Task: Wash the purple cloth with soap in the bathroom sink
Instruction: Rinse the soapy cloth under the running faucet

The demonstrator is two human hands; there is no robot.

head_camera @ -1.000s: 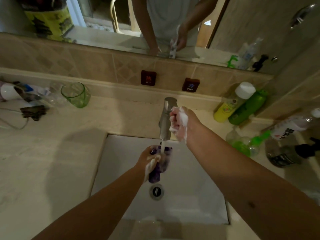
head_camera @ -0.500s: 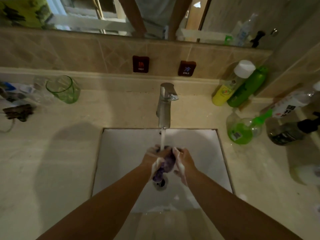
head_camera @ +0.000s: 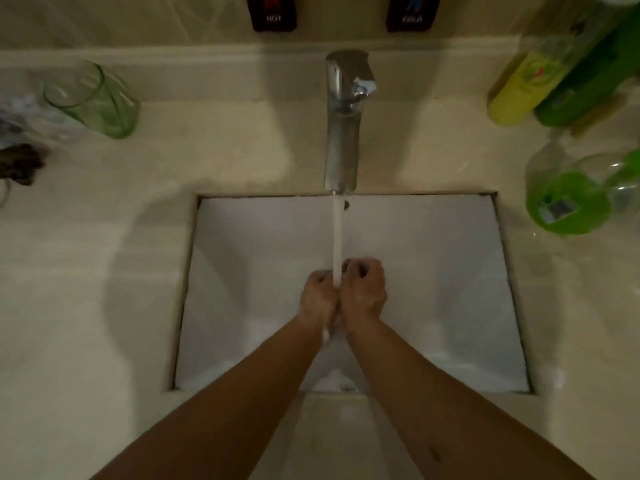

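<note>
We see both forearms reaching over the counter's (head_camera: 86, 306) near edge into the white sink (head_camera: 433, 271), the left hand (head_camera: 317, 297) and right hand (head_camera: 363, 292) pressed together as curled fists under the water stream (head_camera: 337, 237) from the faucet (head_camera: 343, 133). The purple cloth is hidden; what each grip holds we cannot tell. Green and yellow bottles (head_camera: 540, 88) crowd the counter's far right corner, a green glass (head_camera: 100, 102) stands near its far left edge.

Purple cloth — hidden inside left hand (head_camera: 318, 299), right hand (head_camera: 363, 294).
</note>
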